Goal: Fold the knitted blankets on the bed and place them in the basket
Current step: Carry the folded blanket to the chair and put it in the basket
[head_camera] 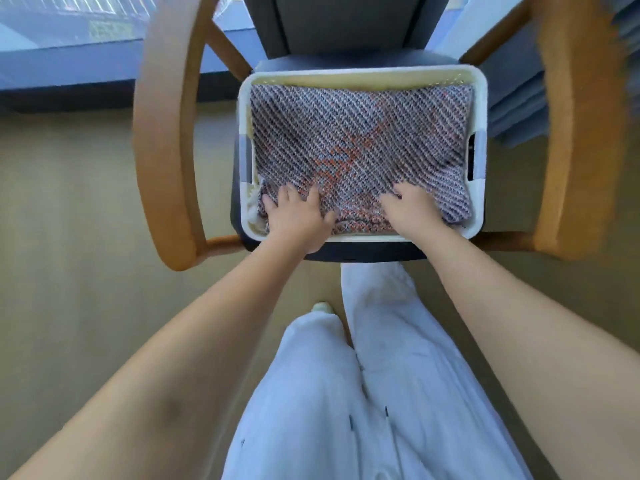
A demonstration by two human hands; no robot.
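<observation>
A folded knitted blanket point(356, 140), grey-blue and white with orange patches, fills a white plastic basket point(360, 73). The basket sits on the dark seat of a chair. My left hand point(298, 218) lies flat on the blanket's near left part, fingers spread and pressing down. My right hand point(410, 206) presses the near right part, its fingertips sinking slightly into the knit. Neither hand grips the fabric. A bit of white cloth shows in the basket's near left corner under the blanket.
The chair has curved wooden arms, the left arm point(162, 140) and the right arm point(575, 133), on either side of the basket, and a dark backrest point(343, 22). Beige floor point(69, 237) surrounds it. My white trousers point(363, 393) are below. Grey curtains point(519, 98) hang at the right.
</observation>
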